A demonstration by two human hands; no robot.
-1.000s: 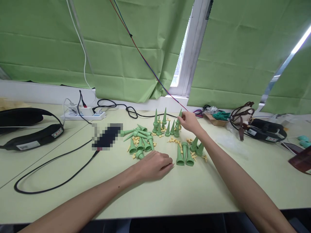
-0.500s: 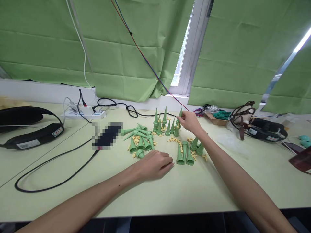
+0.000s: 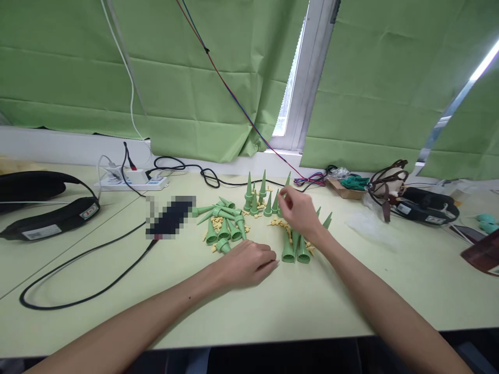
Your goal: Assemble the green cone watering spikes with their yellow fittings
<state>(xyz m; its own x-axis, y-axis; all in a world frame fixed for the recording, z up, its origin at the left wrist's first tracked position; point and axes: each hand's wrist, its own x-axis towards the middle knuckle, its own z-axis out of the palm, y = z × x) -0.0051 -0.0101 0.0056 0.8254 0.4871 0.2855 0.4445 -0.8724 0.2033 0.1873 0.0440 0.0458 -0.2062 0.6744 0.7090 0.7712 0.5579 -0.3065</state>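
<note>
My left hand (image 3: 251, 262) rests on the table with its fingers curled in; anything inside them is hidden. Beside it, on the left, lies a pile of green plastic spikes (image 3: 223, 228) with small yellow T-shaped pieces among them. My right hand (image 3: 300, 212) is over the table with thumb and fingers bent together, and I cannot make out anything between them. Just left of its fingertips stand several upright green spikes (image 3: 268, 203). Below it, more green spikes (image 3: 288, 252) lie with their wide open ends toward me, partly covered by the hand and forearm. Loose yellow pieces (image 3: 278, 222) lie between these groups.
A blurred-out dark device (image 3: 171, 217) with a black cable lies at left. Behind it are a white power strip (image 3: 156, 184) and black headgear (image 3: 50, 218). At right are a cardboard box (image 3: 345, 191), clear plastic wrap (image 3: 364, 223), more black headgear (image 3: 424, 206) and a dark red object (image 3: 481, 254).
My right hand has come back toward me and slightly down from an upright spike at the back, now covering part of the nearer spikes. The left hand stays in place.
</note>
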